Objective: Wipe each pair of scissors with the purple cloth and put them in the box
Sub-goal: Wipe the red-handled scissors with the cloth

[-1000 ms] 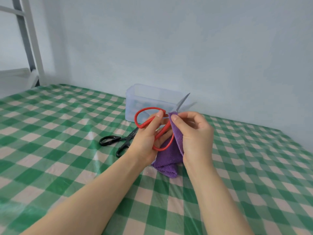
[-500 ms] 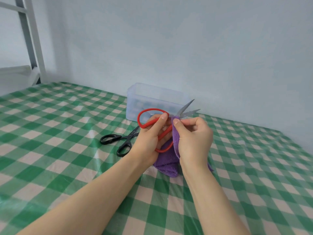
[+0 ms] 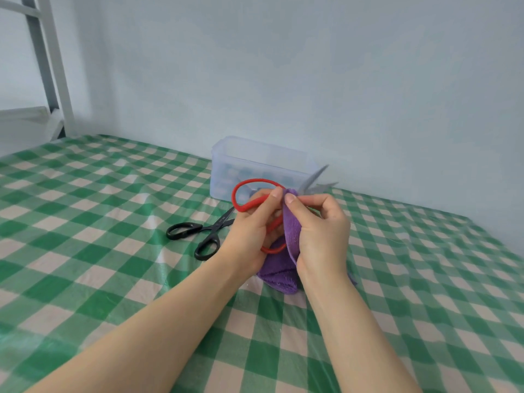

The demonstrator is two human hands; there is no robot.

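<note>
the red scissors (image 3: 250, 205) are held up above the table (image 3: 85, 222), just in front of the box (image 3: 256, 163) and between both hands. their handles are thin, bright red loops, large and rounded: one loop arches up to the left of the fingers, and the lower loop shows only as a red curve between the hands. the two short grey blades (image 3: 315, 178) point up and to the right, parted in a narrow v and blurred, so their edges are hard to make out.

the left hand (image 3: 249, 236) grips the red handles, its fingers curled round them with the thumb on the upper loop. the right hand (image 3: 323, 234) pinches the purple cloth (image 3: 279, 275) between thumb and bent fingers, at the scissors just below the blades. the cloth is a soft, fuzzy purple towel; it rises in a fold between the hands, and its lower part hangs down in a bunch that reaches the table.

the box is clear, pale plastic, oblong and open on top, standing at the far side by the wall. the black scissors (image 3: 204, 232) lie flat on the table left of the hands, handles toward the near left, blades partly hidden behind the left hand. the table wears a glossy green and cream checked cover.
</note>
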